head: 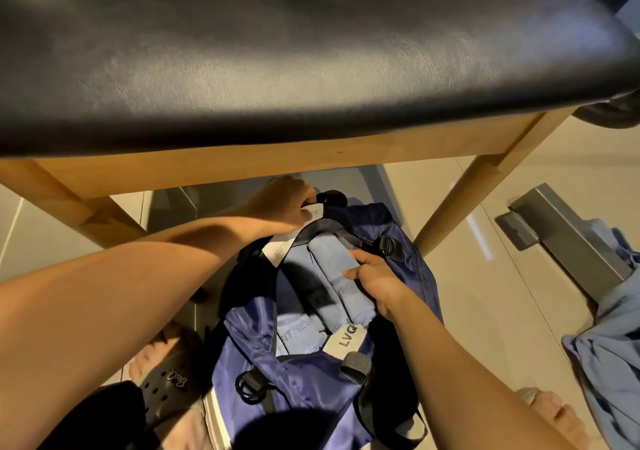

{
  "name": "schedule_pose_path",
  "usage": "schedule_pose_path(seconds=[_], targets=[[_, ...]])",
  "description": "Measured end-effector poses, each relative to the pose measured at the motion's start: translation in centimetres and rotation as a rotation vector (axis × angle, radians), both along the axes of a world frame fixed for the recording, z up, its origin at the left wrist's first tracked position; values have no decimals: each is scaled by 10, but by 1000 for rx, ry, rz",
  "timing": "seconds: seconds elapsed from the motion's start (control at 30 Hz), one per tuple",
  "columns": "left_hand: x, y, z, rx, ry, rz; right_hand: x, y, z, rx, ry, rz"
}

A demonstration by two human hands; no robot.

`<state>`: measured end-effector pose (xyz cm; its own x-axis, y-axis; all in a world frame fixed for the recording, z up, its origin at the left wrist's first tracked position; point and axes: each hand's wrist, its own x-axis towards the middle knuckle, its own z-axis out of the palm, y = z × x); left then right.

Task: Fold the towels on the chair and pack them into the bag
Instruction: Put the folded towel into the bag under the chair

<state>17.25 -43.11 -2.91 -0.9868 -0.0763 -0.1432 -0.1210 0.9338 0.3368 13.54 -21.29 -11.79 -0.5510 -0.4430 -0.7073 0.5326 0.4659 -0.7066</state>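
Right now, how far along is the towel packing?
Done: folded towels lie in the open bag; the visible chair seat shows none. In hand: left hand holds the bag's rim, right hand grips another towel inside. Left: possibly the blue cloth at right.

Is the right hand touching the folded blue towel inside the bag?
Touching. The head view shows the right hand gripping the folded towel inside the bag, with no gap between them.
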Motion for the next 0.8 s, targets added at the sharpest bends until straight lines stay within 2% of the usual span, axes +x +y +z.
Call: schedule_pose_path(seconds=[0.13, 0.3, 0.4, 0.6, 0.8], targets=[[0, -2, 0, 25, -13, -14, -1, -8, -1, 17, 84, 11], [1, -1, 4, 64, -29, 1, -13, -11, 3, 73, -159, -3], [0, -3, 4, 57, -33, 10, -14, -13, 3, 28, -269, -23], [0, -5, -1, 43, -17, 23, -13, -14, 5, -38, -76, -71], [-1, -4, -3, 53, -13, 4, -13, -26, -12, 73, 94, 98]])
